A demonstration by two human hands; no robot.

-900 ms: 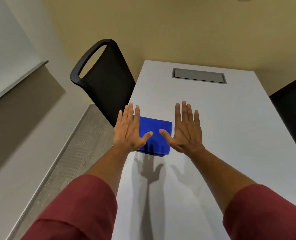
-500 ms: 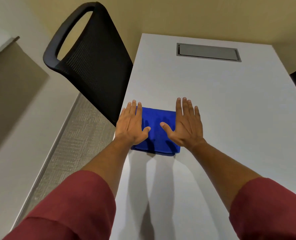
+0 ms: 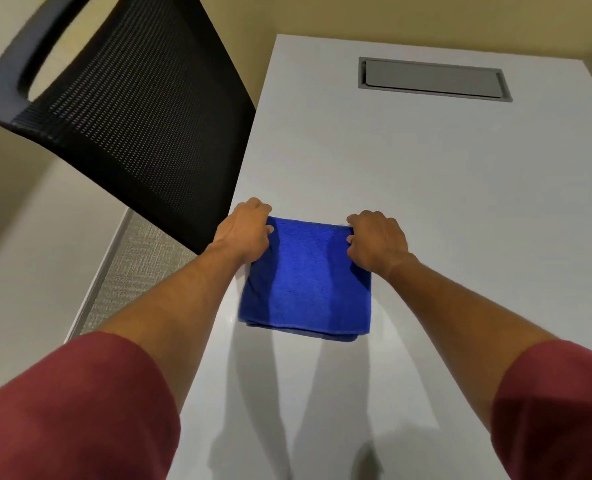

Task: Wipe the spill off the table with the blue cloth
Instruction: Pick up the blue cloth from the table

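A folded blue cloth (image 3: 306,282) lies flat on the white table (image 3: 443,188), near its left edge. My left hand (image 3: 244,232) is curled over the cloth's far left corner, fingers closed on it. My right hand (image 3: 377,240) grips the far right corner the same way. Both forearms reach in from below, with dark red sleeves at the bottom corners. I cannot make out any spill on the table surface.
A black mesh chair (image 3: 131,109) stands close against the table's left side. A grey cable hatch (image 3: 433,79) is set into the far part of the tabletop. Grey carpet (image 3: 138,261) and a pale wall lie to the left.
Both hands were flat and spread over the cloth; now their fingers have curled and closed on its far corners. The view has moved closer to the table.
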